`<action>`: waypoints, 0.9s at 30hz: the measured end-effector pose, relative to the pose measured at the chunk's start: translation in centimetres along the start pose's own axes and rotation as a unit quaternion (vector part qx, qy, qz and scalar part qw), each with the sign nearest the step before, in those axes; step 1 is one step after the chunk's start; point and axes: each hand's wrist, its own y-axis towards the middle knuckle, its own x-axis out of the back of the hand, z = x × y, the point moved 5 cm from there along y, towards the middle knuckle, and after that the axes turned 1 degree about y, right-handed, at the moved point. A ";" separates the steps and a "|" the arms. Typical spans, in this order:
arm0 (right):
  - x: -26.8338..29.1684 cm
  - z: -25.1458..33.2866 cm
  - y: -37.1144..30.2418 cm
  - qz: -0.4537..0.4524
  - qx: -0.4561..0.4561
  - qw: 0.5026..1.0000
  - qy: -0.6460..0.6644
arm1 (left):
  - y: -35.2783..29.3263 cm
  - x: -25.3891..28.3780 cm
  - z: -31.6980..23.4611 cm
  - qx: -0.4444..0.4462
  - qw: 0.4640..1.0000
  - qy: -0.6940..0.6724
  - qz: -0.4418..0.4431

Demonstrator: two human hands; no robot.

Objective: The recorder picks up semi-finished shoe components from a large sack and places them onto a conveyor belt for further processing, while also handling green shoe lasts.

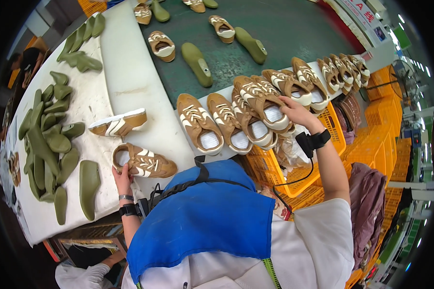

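Note:
My left hand [123, 179] grips a brown sneaker with white stripes [152, 165] by its heel, thumb at the collar, at the white table's near edge. Just beyond it another brown sneaker [118, 123] lies on its side, white sole away from me. To the right, my right hand [296, 113] is closed on the heel of a brown sneaker [254, 96] that rests on top of others in a row. Beside that one, nearer my left, stand more brown sneakers [194, 115] with white laces, toes pointing away. The right fingertips are partly hidden inside the collar.
Green shoe lasts [46, 144] lie heaped on the white table [125, 72] at left. A green conveyor belt [178, 29] beyond carries sneakers and lasts [196, 62]. Yellow crates [270, 166] stand at right below the row. Another person's arm [112, 258] shows at lower left.

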 end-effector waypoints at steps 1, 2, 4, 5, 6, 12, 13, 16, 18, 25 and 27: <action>0.5 0.7 -0.3 -0.004 -0.006 1.000 0.000 | 0.4 0.2 0.1 -0.001 1.000 0.003 0.007; 1.1 1.4 -0.6 -0.002 -0.036 0.997 -0.062 | 0.8 0.5 0.2 0.008 1.000 0.006 0.026; 2.7 5.0 -1.3 -0.023 -0.084 0.982 -0.170 | 0.1 0.3 -0.6 0.017 1.000 -0.016 0.011; 2.9 5.8 -1.4 -0.023 -0.081 0.982 -0.169 | 0.5 1.1 -0.2 0.016 1.000 -0.018 0.009; 3.3 7.0 -1.2 -0.077 -0.022 0.979 -0.185 | 1.5 2.2 0.7 0.038 0.996 -0.069 0.030; -1.2 16.0 -1.3 -0.015 0.125 0.990 -0.060 | -0.5 0.2 -3.8 -0.007 0.959 -0.265 0.100; -2.7 17.0 -1.2 0.028 0.140 0.988 -0.056 | -1.5 -0.2 -6.0 -0.029 0.954 -0.276 0.117; -8.3 22.0 -1.0 0.149 0.227 0.961 0.045 | -3.8 -0.2 -10.3 -0.063 0.923 -0.360 0.124; -12.2 23.8 -0.4 0.217 0.249 0.933 0.143 | -5.4 -1.1 -11.9 -0.066 0.903 -0.401 0.137; -14.7 25.9 2.6 0.356 0.008 0.757 0.548 | -11.6 -4.0 -14.9 -0.204 0.891 -0.297 0.274; -13.1 25.4 4.2 0.367 0.013 0.749 0.551 | -12.9 -4.4 -15.5 -0.112 0.771 -0.428 0.458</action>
